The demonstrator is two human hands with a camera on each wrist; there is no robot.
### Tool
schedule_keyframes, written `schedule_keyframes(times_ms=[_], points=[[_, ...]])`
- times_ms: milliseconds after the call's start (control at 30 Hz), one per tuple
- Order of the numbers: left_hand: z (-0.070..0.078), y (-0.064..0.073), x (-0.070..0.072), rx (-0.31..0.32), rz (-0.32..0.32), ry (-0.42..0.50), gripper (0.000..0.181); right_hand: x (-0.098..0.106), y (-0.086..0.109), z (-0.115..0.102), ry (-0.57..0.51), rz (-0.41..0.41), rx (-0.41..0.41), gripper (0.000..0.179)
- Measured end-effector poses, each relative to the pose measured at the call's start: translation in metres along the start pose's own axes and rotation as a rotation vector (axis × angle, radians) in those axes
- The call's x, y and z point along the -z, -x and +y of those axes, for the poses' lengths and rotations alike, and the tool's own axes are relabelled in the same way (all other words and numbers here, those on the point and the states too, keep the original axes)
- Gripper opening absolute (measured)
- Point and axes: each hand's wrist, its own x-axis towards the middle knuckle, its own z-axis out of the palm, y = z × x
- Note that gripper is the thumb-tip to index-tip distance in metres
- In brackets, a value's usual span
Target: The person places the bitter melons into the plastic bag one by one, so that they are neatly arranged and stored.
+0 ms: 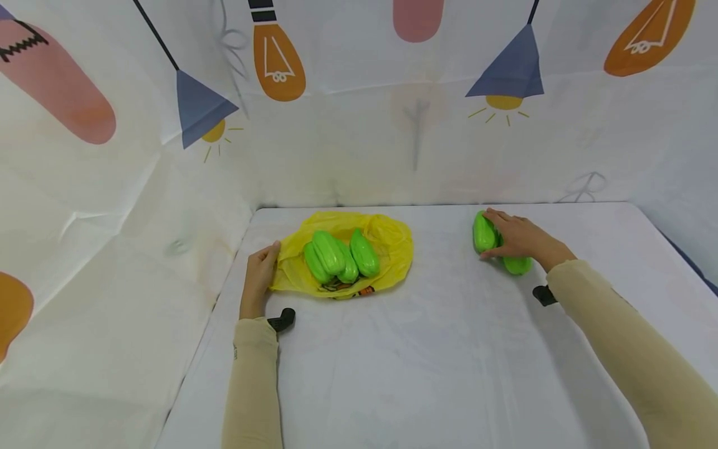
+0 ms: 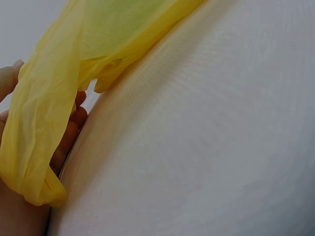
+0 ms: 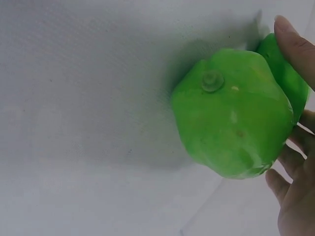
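My left hand grips the left edge of a yellow plastic bag. In the left wrist view, crumpled bag film passes between thumb and fingers. Several glossy green ribbed fruits, plastic-looking, lie together on the bag. Over at the right, my right hand is over two more of these fruits, thumb and fingers round the farther green fruit. The nearer green fruit lies partly under the palm. From the right wrist, its lobed end with a stem nub hides much of the other.
Both hands work on a white-covered table. White cloth with printed lamps and bulbs hangs behind the table and along its left side. A dark wrist mount juts from the left cuff, another dark mount from the right.
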Motion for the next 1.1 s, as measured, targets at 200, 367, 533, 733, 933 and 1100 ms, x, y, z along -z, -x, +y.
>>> schedule_keyframes(times_ms=[200, 367, 533, 733, 933, 1100], points=[[-0.001, -0.0003, -0.0003, -0.001, -0.005, -0.006, 0.067, 0.0009, -0.0005, -0.0019, 0.012, -0.029, -0.013, 0.108], [-0.0014, -0.0013, -0.0014, -0.003, -0.012, 0.001, 0.068, -0.0016, 0.0013, -0.0017, -0.023, -0.044, -0.023, 0.106], [-0.0024, -0.0023, -0.0022, 0.003, -0.015, -0.005, 0.07, -0.0061, 0.0027, -0.0001, -0.075, -0.061, -0.027, 0.105], [-0.0032, -0.0022, -0.0017, -0.003, -0.006, 0.0, 0.067, -0.0074, 0.0015, 0.0004, -0.064, -0.053, -0.027, 0.106], [-0.0031, -0.0026, -0.0011, -0.013, 0.005, -0.004, 0.064, -0.0067, 0.0001, 0.0004, -0.05, -0.054, -0.024, 0.106], [-0.0033, -0.003, -0.0012, -0.011, 0.003, 0.003, 0.065, -0.0066, 0.0002, -0.0002, -0.051, -0.053, -0.027, 0.105]])
